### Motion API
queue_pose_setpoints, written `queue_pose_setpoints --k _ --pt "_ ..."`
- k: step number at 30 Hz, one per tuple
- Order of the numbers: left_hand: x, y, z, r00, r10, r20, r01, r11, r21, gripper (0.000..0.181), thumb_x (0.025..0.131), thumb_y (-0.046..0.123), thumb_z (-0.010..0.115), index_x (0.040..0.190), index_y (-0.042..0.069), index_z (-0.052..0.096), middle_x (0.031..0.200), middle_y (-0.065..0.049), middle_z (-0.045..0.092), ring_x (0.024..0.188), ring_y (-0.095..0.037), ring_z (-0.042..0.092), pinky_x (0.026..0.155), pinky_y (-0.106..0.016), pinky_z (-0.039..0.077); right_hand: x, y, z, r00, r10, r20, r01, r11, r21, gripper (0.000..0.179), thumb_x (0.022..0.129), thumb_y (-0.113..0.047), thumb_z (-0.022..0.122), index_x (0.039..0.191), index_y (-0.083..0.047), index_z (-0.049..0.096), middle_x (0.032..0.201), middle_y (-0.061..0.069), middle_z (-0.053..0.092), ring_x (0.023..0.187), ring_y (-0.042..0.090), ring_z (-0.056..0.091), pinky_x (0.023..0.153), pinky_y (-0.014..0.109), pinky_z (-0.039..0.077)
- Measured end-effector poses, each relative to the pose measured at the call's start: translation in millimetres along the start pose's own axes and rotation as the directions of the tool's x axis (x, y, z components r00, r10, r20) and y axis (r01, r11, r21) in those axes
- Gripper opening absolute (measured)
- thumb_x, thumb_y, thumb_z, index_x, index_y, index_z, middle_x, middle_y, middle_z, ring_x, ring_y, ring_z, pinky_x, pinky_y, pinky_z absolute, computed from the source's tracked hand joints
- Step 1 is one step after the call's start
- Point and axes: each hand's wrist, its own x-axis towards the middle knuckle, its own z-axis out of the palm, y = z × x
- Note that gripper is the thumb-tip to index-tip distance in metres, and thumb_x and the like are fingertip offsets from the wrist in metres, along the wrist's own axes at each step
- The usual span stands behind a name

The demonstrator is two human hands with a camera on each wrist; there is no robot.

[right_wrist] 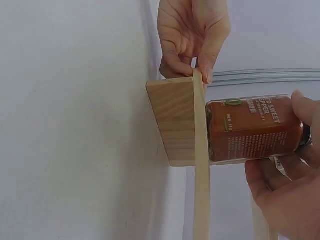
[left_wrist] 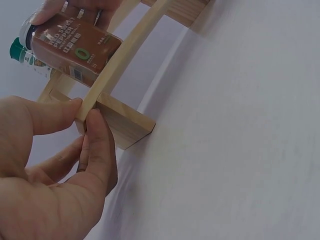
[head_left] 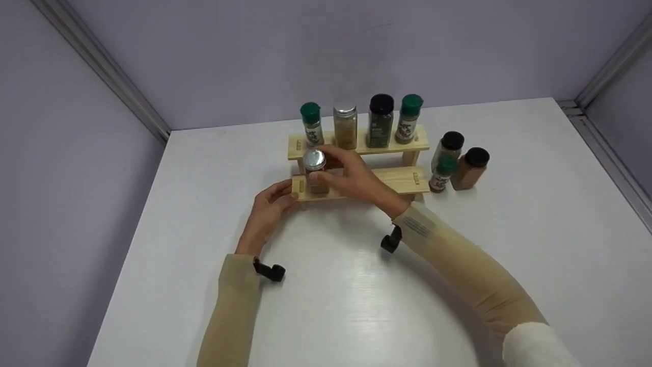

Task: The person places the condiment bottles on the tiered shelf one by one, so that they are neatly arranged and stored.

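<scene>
My right hand (head_left: 355,178) grips a spice jar (right_wrist: 245,131) of reddish-brown powder, labelled red sweet pepper, with a silver lid. The jar stands upright at the left end of the lower step of a two-step wooden spice rack (head_left: 400,179), its base at or just against the board. At that same end, my left hand (head_left: 266,213) pinches the edge of the lower board (left_wrist: 127,57) between thumb and fingers. Part of the jar is hidden behind the right fingers in the head view.
Along the upper step stand a green-capped bottle (head_left: 312,125), a silver-lidded jar (head_left: 346,127), a black-capped jar (head_left: 380,122) and another green-capped bottle (head_left: 408,120). Right of the rack are a small green-capped bottle (head_left: 441,176) and two black-capped jars (head_left: 468,171) on the white table (head_left: 326,306).
</scene>
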Motion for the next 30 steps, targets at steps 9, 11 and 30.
queue_pose_setpoints --k 9,11,30 --pt "-1.4 -3.7 1.1 1.000 -0.004 0.008 0.004 1.000 -0.020 0.050 0.105 0.010 0.068 0.153 0.005 0.055 0.148 -0.015 0.059 0.131 -0.026 0.062 0.109 -0.034 0.057 -31.7 -18.7 -23.0 0.982 -0.156 -0.106 0.149 0.987 -0.066 0.057 0.099 -0.019 0.080 0.148 0.000 0.058 0.147 0.015 0.064 0.134 0.031 0.063 0.112 0.051 0.054" --pt "-1.0 -2.9 0.6 1.000 -0.001 0.006 0.001 1.000 -0.022 0.051 0.104 0.009 0.068 0.153 0.004 0.055 0.148 -0.016 0.058 0.131 -0.027 0.062 0.109 -0.034 0.057 -40.9 -21.2 -34.0 0.975 -0.175 -0.133 0.163 0.982 -0.097 0.055 0.099 -0.018 0.080 0.148 -0.001 0.059 0.148 0.014 0.064 0.136 0.030 0.062 0.112 0.052 0.053" --pt "1.5 0.7 0.3 1.000 -0.005 0.009 0.005 1.000 -0.008 0.051 0.106 0.009 0.068 0.155 0.004 0.053 0.150 -0.016 0.056 0.134 -0.027 0.059 0.115 -0.039 0.053 -127.9 -14.4 -171.5 0.919 -0.110 -0.379 -0.029 0.939 -0.343 0.047 0.096 -0.005 0.080 0.141 -0.009 0.069 0.141 0.007 0.069 0.127 0.007 0.062 0.106 0.021 0.048"
